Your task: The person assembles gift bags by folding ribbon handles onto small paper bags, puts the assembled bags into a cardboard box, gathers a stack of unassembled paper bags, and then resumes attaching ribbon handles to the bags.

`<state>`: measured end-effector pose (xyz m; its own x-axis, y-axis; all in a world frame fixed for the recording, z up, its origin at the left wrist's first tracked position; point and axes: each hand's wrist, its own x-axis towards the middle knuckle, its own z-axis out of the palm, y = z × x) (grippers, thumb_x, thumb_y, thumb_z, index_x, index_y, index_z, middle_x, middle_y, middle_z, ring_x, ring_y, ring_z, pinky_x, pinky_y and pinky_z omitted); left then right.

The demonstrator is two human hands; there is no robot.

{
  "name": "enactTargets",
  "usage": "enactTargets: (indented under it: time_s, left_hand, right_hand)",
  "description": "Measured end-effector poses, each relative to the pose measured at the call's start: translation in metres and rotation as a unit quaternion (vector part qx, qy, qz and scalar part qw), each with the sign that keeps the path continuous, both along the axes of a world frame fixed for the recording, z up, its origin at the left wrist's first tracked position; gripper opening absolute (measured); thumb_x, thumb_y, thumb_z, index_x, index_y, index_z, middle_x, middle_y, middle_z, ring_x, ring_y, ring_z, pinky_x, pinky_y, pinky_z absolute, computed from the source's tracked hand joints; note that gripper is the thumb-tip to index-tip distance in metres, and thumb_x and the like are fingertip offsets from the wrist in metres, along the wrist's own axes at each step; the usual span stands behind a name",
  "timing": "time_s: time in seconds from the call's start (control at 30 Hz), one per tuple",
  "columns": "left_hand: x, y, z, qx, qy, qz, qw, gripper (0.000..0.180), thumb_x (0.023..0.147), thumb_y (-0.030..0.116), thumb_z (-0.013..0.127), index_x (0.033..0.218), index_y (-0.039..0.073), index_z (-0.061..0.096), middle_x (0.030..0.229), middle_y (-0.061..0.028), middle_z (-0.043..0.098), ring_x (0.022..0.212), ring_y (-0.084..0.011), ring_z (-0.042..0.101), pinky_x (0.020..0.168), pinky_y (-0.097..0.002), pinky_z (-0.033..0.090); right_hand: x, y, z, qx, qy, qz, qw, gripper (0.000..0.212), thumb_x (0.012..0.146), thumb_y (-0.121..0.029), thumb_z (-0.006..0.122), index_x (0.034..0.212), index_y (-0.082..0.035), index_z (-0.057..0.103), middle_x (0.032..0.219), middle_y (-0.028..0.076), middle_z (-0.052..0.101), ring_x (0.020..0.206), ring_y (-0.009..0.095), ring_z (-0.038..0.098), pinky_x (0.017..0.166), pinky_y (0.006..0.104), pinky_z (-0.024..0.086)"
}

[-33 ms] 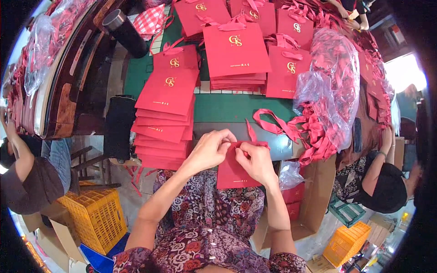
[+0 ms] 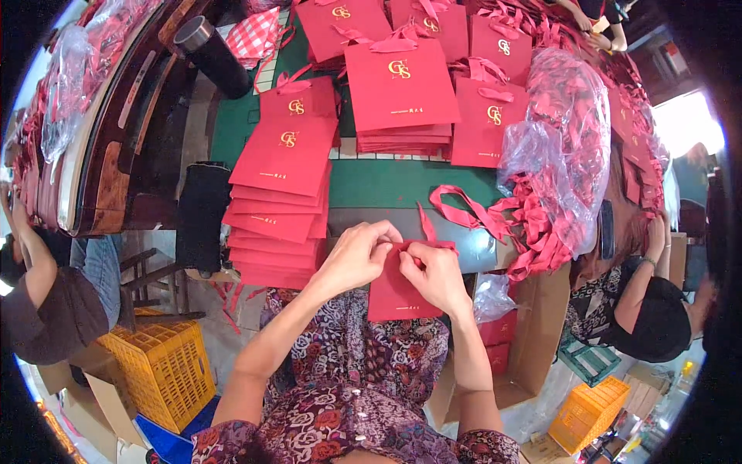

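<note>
A red paper gift bag (image 2: 396, 300) hangs over my lap at the table's near edge. My left hand (image 2: 359, 254) pinches at its top left edge, thumb and forefinger pressed together. My right hand (image 2: 435, 277) is curled closed over the top right part of the same bag, thumb bent inward. A red ribbon end (image 2: 427, 222) sticks up just behind the bag, between the hands. What exactly lies between my fingertips is partly hidden. To the left, a fanned stack of red gift bags (image 2: 278, 209) overhangs the table edge.
Several more stacks of bags (image 2: 402, 85) stand farther back on the green table mat (image 2: 379, 178). At the right lies a clear plastic bag of red ribbons (image 2: 568, 155), beside a loose ribbon (image 2: 464, 209). A black flask (image 2: 212, 54) stands far left. Below are a cardboard box (image 2: 533, 340) and a yellow crate (image 2: 166, 367).
</note>
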<state>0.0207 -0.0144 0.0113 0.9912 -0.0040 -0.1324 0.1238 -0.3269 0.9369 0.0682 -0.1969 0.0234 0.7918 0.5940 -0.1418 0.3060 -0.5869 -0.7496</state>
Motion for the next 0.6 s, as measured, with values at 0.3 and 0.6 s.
enactTargets:
  time_s: [0.3, 0.6]
  left_hand:
    - [-0.005, -0.007, -0.001, 0.064, -0.100, 0.001, 0.993, 0.013, 0.087, 0.007, 0.063, 0.099, 0.004, 0.065, 0.081, -0.0103, 0.064, 0.070, -0.0237, 0.058, 0.066, -0.0380, 0.049]
    - [-0.014, -0.020, -0.004, 0.102, -0.081, 0.039, 0.991, 0.023, 0.079, 0.018, 0.078, 0.092, 0.005, 0.063, 0.079, -0.0078, 0.065, 0.072, -0.0254, 0.055, 0.066, -0.0378, 0.047]
  right_hand:
    - [-0.018, 0.006, -0.001, -0.060, -0.113, -0.040, 0.991, 0.024, 0.096, -0.024, 0.061, 0.084, -0.004, 0.059, 0.070, 0.019, 0.064, 0.065, 0.039, 0.065, 0.057, 0.0484, 0.050]
    - [-0.003, -0.001, 0.030, 0.057, -0.085, -0.072, 0.992, 0.009, 0.096, -0.008, 0.057, 0.097, 0.000, 0.059, 0.087, 0.020, 0.062, 0.076, 0.039, 0.063, 0.065, 0.0451, 0.049]
